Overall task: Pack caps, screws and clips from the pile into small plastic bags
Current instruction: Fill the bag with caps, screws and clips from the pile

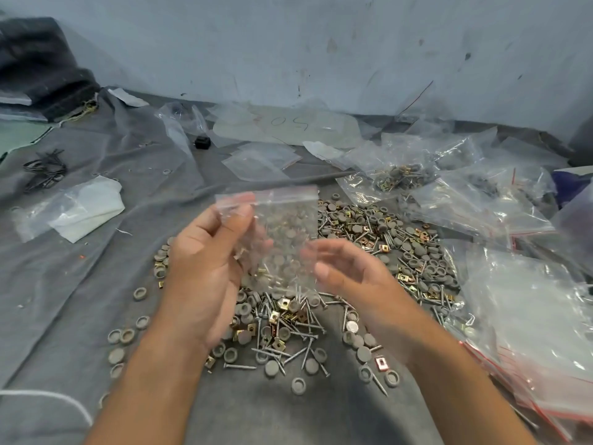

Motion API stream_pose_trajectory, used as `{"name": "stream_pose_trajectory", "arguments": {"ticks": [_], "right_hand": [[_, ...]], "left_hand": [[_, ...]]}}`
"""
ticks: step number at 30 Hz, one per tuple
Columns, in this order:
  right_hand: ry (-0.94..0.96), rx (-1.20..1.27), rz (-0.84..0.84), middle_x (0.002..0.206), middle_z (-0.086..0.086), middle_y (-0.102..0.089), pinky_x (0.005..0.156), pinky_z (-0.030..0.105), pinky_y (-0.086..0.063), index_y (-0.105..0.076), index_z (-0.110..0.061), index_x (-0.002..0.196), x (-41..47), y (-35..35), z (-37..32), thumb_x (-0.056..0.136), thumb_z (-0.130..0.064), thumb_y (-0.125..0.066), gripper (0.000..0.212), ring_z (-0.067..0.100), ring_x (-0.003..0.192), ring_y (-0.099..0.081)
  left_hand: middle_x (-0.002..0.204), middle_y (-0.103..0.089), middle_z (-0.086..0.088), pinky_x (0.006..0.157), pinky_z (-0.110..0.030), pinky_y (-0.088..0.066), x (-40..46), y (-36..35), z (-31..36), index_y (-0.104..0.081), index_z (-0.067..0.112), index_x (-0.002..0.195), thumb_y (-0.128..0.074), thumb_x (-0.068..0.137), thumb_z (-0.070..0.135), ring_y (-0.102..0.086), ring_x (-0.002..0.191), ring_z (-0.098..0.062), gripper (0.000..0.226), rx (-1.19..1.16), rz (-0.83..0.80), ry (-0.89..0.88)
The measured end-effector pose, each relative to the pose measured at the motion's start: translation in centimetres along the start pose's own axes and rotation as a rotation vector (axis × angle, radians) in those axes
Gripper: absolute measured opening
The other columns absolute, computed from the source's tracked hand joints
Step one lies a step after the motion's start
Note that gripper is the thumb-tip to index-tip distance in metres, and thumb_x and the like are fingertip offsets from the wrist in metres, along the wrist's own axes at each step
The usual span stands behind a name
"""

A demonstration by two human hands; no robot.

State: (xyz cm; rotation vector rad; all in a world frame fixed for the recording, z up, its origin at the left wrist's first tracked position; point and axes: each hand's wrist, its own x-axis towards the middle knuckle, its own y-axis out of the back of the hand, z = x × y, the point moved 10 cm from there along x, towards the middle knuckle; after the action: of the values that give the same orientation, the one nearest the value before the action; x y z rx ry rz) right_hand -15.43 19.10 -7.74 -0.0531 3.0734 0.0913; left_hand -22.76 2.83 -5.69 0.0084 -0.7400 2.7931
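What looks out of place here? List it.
Loose caps lie scattered left of the main pile, away from it. A black block sits among the empty bags near the wall, unlike any part being packed. Nothing looks damaged.

Clear, glossy thin plastic in the small bag (282, 239), red strip along its zip top. Same crinkled shiny film in the stacked bags (526, 319). Dull matt grey plastic or rubber for the caps (414, 248). Bright silvery metal on the screws (301, 332); brassy, gold-toned metal on the clips (284, 304). Grey woven cloth (96, 284), matt and creased. Scuffed, painted wall (321, 43).
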Motion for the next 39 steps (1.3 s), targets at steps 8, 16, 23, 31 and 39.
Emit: {"name": "stream_pose_trajectory", "arguments": {"ticks": [8, 16, 23, 31, 39], "right_hand": [[0.37, 0.123, 0.318, 0.087, -0.009, -0.071, 0.072, 0.015, -0.053, -0.074, -0.025, 0.094, -0.9, 3.5, -4.4, 0.092, -0.026, -0.066, 0.008, 0.004, 0.082, -0.065], [0.365, -0.057, 0.424, 0.079, -0.014, -0.064, 0.062, 0.012, -0.044, -0.067, -0.016, 0.095, -1.3, 4.0, -3.8, 0.095, -0.036, -0.058, 0.023, 0.0, 0.071, -0.056], [0.324, -0.116, 0.348, 0.092, -0.007, -0.071, 0.066, 0.019, -0.052, -0.069, -0.029, 0.099, -0.8, 3.0, -3.1, 0.095, -0.034, -0.067, 0.007, 0.01, 0.082, -0.065], [0.367, -0.092, 0.289, 0.08, -0.017, -0.067, 0.06, 0.013, -0.049, -0.068, -0.03, 0.096, -1.1, 2.5, -3.7, 0.098, -0.034, -0.063, 0.006, -0.001, 0.071, -0.062], [0.443, -0.014, 0.323, 0.095, 0.001, -0.071, 0.073, 0.026, -0.056, -0.063, -0.03, 0.1, -1.6, 2.4, -4.6, 0.089, -0.022, -0.077, 0.02, 0.019, 0.085, -0.069]], "left_hand": [[0.095, -0.076, 0.003, 0.08, -0.024, -0.058, -0.4, -2.1, -0.5, -0.077, 0.032, 0.107, -0.075, 0.082, 0.054, -0.071, 0.09, -0.013, 0.033, 0.385, -0.12, -0.125], [0.091, -0.078, 0.009, 0.074, -0.015, -0.054, -0.9, -2.9, -0.8, -0.077, 0.04, 0.097, -0.069, 0.084, 0.041, -0.073, 0.085, -0.007, 0.015, 0.509, -0.084, -0.124], [0.086, -0.076, 0.009, 0.064, -0.011, -0.052, -1.2, -3.3, -0.8, -0.075, 0.031, 0.092, -0.064, 0.086, 0.039, -0.071, 0.079, -0.004, 0.015, 0.521, -0.085, -0.116], [0.092, -0.077, 0.008, 0.072, -0.02, -0.057, -1.5, -4.1, -0.9, -0.075, 0.034, 0.095, -0.074, 0.081, 0.039, -0.073, 0.085, -0.01, 0.015, 0.558, -0.167, -0.121], [0.093, -0.077, 0.008, 0.073, -0.018, -0.056, -1.6, -4.3, -0.5, -0.076, 0.034, 0.094, -0.073, 0.082, 0.04, -0.073, 0.087, -0.011, 0.013, 0.57, -0.196, -0.149]]}}
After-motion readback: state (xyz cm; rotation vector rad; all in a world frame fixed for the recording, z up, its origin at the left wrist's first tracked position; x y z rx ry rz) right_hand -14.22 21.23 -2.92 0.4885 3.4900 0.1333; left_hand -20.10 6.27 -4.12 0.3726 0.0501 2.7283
